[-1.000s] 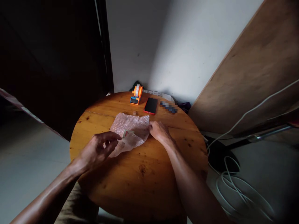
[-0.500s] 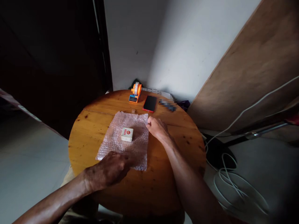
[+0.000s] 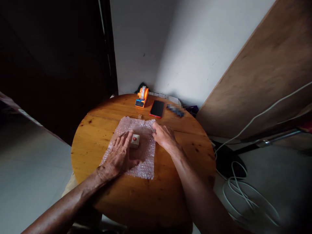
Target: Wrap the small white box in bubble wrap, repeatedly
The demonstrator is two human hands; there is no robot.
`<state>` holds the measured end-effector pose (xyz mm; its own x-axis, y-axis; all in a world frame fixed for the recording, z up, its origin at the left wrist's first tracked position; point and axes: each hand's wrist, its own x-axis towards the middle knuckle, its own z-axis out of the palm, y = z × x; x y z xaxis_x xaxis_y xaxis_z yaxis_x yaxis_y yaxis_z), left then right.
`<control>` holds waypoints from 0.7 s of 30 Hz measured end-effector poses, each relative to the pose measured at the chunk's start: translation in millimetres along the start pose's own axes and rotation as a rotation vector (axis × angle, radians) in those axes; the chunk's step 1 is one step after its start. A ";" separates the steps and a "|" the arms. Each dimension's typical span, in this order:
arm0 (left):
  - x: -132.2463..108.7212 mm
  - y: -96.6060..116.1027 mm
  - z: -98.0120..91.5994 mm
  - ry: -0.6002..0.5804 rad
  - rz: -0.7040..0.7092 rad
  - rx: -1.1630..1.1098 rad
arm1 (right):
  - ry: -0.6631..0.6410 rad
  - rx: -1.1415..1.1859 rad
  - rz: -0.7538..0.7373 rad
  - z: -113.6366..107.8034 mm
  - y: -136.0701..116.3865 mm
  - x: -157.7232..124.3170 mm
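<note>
A small pale box (image 3: 135, 141), red-marked on its upper face, was seated near the middle of a sheet of bubble wrap (image 3: 143, 164) laid out on a round wooden table (image 3: 97, 138). The contents of the box were hidden. Its left part was covered from view by the left hand (image 3: 119, 152), whose fingers were spread apart over the wrap; whether the box was touched could not be told. The right hand (image 3: 165, 135) was placed at the wrap's right edge, its fingers curled; whether the wrap was pinched could not be told. Beyond, a roll of tape (image 3: 143, 92) was carried in an orange and blue dispenser (image 3: 140, 103), beside which were set a red-edged phone (image 3: 157, 108) and a blurred dark object (image 3: 175, 111).
</note>
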<state>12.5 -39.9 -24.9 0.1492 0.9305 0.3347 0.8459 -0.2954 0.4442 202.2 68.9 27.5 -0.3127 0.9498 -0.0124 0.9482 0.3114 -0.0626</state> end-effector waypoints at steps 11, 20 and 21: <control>-2.4 -11.0 4.4 -0.070 0.038 0.011 | 0.034 0.505 -0.563 1.7 -27.0 -19.7; -0.8 -15.3 7.4 -0.062 0.060 0.046 | -0.005 0.433 -0.300 -26.1 -1.9 -20.3; -0.8 -15.3 7.7 -0.051 0.066 0.052 | 0.046 0.413 -0.210 -31.0 9.7 -20.8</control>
<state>3.3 -34.5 -38.4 0.2301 0.9195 0.3188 0.8585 -0.3461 0.3784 219.6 53.1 58.2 -0.4843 0.8706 0.0864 0.7599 0.4676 -0.4516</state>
